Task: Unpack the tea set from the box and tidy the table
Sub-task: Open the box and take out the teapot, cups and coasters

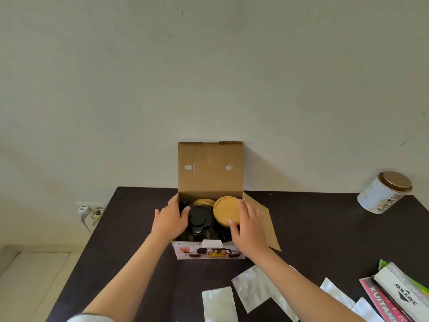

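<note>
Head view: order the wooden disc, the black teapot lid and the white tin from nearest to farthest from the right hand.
1. The wooden disc, in the right half of the box; the right hand holds its rim.
2. The black teapot lid, in the left half, beyond the disc.
3. The white tin, at the far right of the table.

Left hand [170, 219] and right hand [249, 225] cover the box [210, 159] walls; their grip is unclear. Packets [251, 289] are cut off below. The tin [380, 194] lettering is unreadable.

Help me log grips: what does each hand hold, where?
The right hand grips the wooden disc by its rim; left hand clasps the box wall, thumb inside.
</note>
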The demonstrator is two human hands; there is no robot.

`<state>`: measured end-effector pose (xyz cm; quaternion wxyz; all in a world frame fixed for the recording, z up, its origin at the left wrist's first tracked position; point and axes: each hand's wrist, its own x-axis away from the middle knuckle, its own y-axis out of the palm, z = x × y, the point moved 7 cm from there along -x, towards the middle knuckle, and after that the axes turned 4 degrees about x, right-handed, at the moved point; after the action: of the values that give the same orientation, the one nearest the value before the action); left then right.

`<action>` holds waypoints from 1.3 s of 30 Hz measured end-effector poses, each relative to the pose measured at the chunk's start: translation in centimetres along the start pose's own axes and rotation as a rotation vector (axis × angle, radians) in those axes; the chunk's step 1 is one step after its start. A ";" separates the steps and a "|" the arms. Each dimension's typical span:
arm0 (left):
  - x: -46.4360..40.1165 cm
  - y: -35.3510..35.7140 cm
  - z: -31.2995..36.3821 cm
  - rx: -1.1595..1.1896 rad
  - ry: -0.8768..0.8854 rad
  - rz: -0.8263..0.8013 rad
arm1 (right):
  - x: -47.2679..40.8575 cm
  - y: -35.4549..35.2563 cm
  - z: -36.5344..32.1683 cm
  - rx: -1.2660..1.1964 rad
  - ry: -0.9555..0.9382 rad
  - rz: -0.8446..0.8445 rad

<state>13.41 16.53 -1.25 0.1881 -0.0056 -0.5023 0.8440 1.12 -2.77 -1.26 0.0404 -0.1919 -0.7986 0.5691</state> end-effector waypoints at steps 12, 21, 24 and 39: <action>1.1 3.0 1.9 -0.110 -0.170 0.239 | -4.5 0.4 -0.6 0.167 0.025 -0.311; 1.2 2.7 2.0 -0.119 -0.169 0.259 | -3.8 -0.4 -0.2 -0.134 0.102 -0.108; 1.1 2.7 1.9 -0.125 -0.171 0.267 | -3.2 -2.1 1.3 -0.499 0.192 0.018; 1.2 2.6 2.2 -0.143 -0.186 0.273 | -0.2 -0.2 26.1 -0.079 0.785 -0.007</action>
<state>11.05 13.96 -2.15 0.0234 -0.0091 -0.5709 0.8206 -6.13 -26.17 -10.12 0.3371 -0.3937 -0.7443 0.4212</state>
